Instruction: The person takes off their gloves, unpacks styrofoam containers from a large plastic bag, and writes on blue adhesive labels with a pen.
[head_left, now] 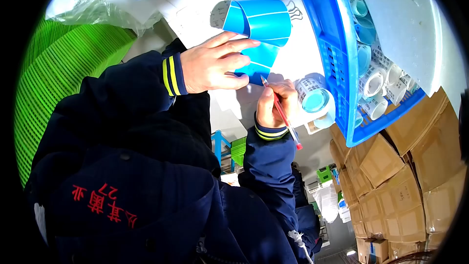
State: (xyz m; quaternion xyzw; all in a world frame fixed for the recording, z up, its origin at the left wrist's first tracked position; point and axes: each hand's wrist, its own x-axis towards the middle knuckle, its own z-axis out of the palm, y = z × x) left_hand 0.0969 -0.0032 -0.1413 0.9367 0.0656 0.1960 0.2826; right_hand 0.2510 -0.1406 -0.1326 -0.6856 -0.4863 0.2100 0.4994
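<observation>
A strip of blue labels [267, 17] lies on the white table, its far end curled over in a loop. My left hand [215, 66] rests on the strip's left side with fingers stretched out and spread. In my right hand [278, 101] is a pen with a red cap end [285, 118], pinched between thumb and fingers. The pen's tip meets the lower part of the strip. Just right of that hand stands a roll of printed labels [312, 95] with a light-blue core.
A blue plastic basket [337, 58] holding several label rolls [373, 80] stands at the right. Cardboard boxes [395, 205] are stacked beyond it. Green baskets [63, 78] are nested at the left, near a clear plastic bag [105, 7]. Handwritten papers [195, 5] and a binder clip [294, 11] lie behind the labels.
</observation>
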